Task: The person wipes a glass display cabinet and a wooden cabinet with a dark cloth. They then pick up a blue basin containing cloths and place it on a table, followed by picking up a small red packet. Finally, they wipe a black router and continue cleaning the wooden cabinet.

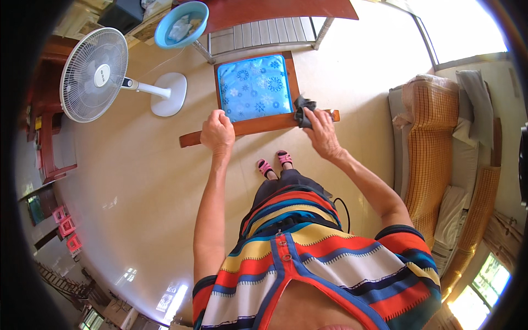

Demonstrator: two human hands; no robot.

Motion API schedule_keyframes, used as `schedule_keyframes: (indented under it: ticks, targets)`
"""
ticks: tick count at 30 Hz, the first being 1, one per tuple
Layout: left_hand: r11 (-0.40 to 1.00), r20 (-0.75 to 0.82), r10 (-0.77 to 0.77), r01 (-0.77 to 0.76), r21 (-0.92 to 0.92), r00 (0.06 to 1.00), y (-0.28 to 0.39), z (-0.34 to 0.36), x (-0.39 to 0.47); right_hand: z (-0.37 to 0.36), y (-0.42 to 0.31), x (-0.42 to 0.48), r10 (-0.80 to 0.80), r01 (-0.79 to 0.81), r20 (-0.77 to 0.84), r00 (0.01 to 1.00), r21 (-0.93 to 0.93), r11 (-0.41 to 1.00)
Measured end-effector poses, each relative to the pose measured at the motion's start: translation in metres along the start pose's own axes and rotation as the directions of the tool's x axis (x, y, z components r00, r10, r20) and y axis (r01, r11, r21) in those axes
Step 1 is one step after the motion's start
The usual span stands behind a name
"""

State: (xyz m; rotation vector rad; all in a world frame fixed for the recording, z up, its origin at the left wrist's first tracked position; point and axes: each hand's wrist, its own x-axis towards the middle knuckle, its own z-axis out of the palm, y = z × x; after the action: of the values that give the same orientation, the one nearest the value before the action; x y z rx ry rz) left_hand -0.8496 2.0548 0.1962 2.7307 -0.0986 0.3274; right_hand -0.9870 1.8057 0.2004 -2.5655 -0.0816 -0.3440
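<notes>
A wooden chair with a curved top rail (264,126) stands before me, and a blue snowflake-patterned seat cushion (255,88) lies on its seat. My left hand (218,131) is closed around the rail near its left end. At the rail's right end, my right hand (321,131) holds a dark grey cloth (304,112) against the wood. The cloth is bunched up between fingers and rail; the fingertips are partly hidden by it.
A white pedestal fan (168,95) stands at left. Beyond the chair is a red table (272,12) with metal legs, a light-blue basin (164,35) holding wet cloths at its left corner. A sofa with a woven mat (431,144) lines the right side. Pink stools (67,227) are far left.
</notes>
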Motion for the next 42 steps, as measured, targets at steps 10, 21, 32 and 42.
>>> schedule_keyframes:
  ticks: [10, 21, 32, 42]
  targets:
    - [0.998, -0.059, 0.066, -0.066, -0.005, 0.996, 0.003, -0.001, -0.002, -0.034, 0.029, 0.041, -0.287, 0.289, 0.347, 0.893, 0.046, 0.956]
    - [0.998, -0.050, 0.029, -0.032, -0.049, 0.998, -0.005, 0.004, -0.001, -0.050, 0.051, 0.052, 0.010, -0.116, 0.551, 0.835, 0.158, 0.981]
    - [0.979, -0.124, 0.055, -0.078, -0.187, 0.991, 0.000, -0.011, 0.004, -0.009, 0.032, 0.106, 0.210, -0.457, 0.819, 0.534, 0.071, 0.887]
    - [0.551, 0.003, 0.139, -0.075, -0.831, 0.990, -0.047, -0.049, 0.005, 0.070, -0.124, 0.189, 0.047, -0.520, 0.920, 0.389, 0.177, 0.836]
